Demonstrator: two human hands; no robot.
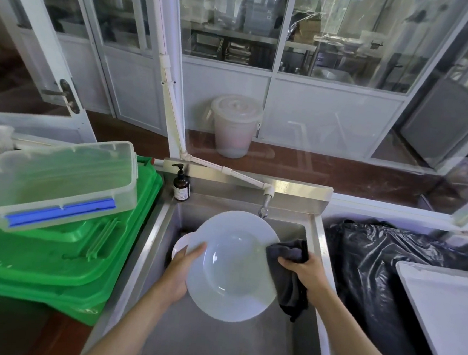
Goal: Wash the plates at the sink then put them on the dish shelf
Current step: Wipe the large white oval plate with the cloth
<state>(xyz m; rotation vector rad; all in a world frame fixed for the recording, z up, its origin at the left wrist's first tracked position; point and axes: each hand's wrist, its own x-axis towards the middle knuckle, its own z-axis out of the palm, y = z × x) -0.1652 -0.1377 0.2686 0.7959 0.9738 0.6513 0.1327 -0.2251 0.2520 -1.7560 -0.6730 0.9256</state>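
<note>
Here your left hand (180,275) grips the near-left rim of the wide white ceramic plate (233,266), tilted over the stainless steel sink (211,344), thumb on its face and fingers hidden behind. Your right hand (303,272) is closed around a dark grey cloth (289,271) against the plate's right rim. A second white plate (181,245) peeks out behind, mostly covered.

Plate (233,266) sitting over the sink (211,344), below the tap (264,206). Second plate (181,243) lying behind it, left. Soap bottle (181,185) standing at sink's back-left corner. Tub (55,183) resting on stacked crates (47,262), left of sink. Bag (384,266) lying right.
</note>
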